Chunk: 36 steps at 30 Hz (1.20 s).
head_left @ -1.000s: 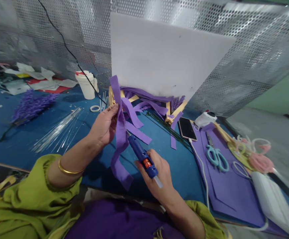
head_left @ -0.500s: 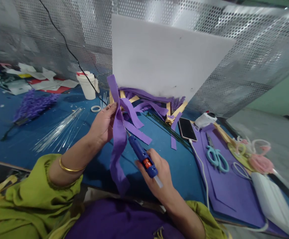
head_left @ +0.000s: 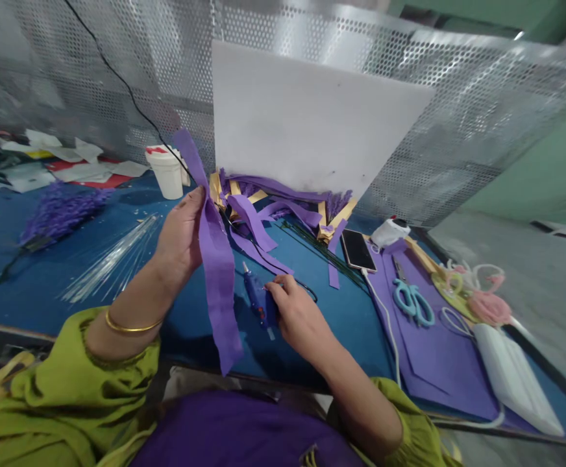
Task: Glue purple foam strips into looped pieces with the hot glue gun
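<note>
In my left hand (head_left: 183, 224), a long purple strip (head_left: 217, 272) is pinched near its upper end. The strip hangs down in front of me toward the table's near edge. Low over the table or lying on it, a blue glue gun (head_left: 255, 295) has its nozzle pointing away from me. My right hand (head_left: 300, 314) has its fingers curled at the gun's handle, which the hand partly hides. Beyond the hands lie more purple strips (head_left: 258, 227), a black cord and a bundle of dark green stems (head_left: 319, 250).
On the left are clear glue sticks (head_left: 115, 259), a purple flower sprig (head_left: 61, 214) and a white cup (head_left: 167, 172). A phone (head_left: 358, 251), purple sheets (head_left: 424, 363) and teal-handled scissors (head_left: 412, 301) lie to the right. A white board (head_left: 307, 120) leans at the back.
The glue gun has moved down and away from the strip, toward the table. My right hand has turned over it. My left hand has shifted left with the strip.
</note>
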Motion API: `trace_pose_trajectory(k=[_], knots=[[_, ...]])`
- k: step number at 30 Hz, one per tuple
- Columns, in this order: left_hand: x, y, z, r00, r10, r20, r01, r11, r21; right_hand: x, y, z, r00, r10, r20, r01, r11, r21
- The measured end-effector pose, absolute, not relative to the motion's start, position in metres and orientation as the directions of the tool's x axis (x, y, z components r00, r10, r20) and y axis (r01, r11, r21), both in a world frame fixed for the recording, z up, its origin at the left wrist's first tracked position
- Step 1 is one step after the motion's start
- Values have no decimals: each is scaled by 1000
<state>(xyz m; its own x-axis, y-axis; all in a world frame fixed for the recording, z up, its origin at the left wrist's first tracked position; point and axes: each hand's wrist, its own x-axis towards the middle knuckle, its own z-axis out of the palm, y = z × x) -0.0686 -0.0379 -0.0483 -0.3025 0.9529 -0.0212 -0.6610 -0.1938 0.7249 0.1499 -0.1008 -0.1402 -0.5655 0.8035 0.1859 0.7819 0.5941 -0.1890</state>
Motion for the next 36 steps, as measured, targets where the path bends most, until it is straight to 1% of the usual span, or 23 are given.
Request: trace_pose_trajectory(k=[4,6,10,13,15,16,17,18,19,20,21,22,23,24,25,27,28,30,32,34,36], knots=[[-75,-39,-54,-483,856,186,-479,-436,762,149,-95,-138,-654,746,126,747,663,-44],[-78,-39,-57,-505,824,258,-423,-496,759,148,-87,-133,-680,726,104,730,683,5],[-78,-36,-60,-460,841,285,-457,-500,736,151,-65,-127,-686,727,19,727,684,66],[-71,-37,-54,-381,899,216,-533,-405,743,157,-50,-124,-705,708,-50,707,706,44],[-65,-39,-48,-321,935,154,-595,-325,735,158,-46,-119,-722,691,-36,692,720,-46],[-62,-40,-45,-304,943,138,-614,-305,728,157,-45,-116,-714,700,18,691,709,-141],[-58,-41,-41,-295,946,133,-622,-296,725,154,-46,-112,-687,719,100,674,683,-282],[-55,-42,-38,-290,947,137,-622,-296,725,150,-47,-108,-637,747,189,619,642,-452],[-51,-42,-36,-284,947,152,-617,-302,727,143,-50,-103,-563,781,268,508,584,-634],[-48,-42,-35,-277,945,176,-609,-315,728,135,-53,-98,-495,812,310,349,513,-785],[-44,-41,-34,-279,938,205,-601,-338,724,127,-56,-94,-456,835,309,192,431,-882],[-41,-39,-35,-292,926,238,-593,-371,715,119,-60,-90,-425,858,289,78,352,-933],[-38,-37,-36,-319,908,271,-579,-413,703,111,-64,-87,-408,879,247,17,278,-960],[-35,-36,-38,-357,884,304,-559,-462,689,104,-67,-84,-391,897,206,-5,222,-975],[-33,-34,-41,-404,853,330,-529,-512,677,99,-70,-82,-361,916,174,8,189,-982],[-31,-30,-46,-478,799,364,-462,-581,670,96,-72,-79,-279,947,160,108,196,-975],[-31,-29,-49,-492,789,367,-442,-590,676,97,-72,-78,-238,953,187,177,232,-957],[-32,-29,-52,-482,804,348,-452,-568,688,104,-70,-76,-189,937,292,292,338,-895],[-35,-29,-55,-414,852,322,-509,-509,694,117,-66,-72,-178,889,421,326,457,-827],[-37,-31,-58,-309,903,299,-571,-427,701,134,-62,-67,-191,823,534,307,567,-764],[-40,-33,-63,-195,946,259,-602,-323,730,150,-57,-63,-215,759,614,297,650,-699]])
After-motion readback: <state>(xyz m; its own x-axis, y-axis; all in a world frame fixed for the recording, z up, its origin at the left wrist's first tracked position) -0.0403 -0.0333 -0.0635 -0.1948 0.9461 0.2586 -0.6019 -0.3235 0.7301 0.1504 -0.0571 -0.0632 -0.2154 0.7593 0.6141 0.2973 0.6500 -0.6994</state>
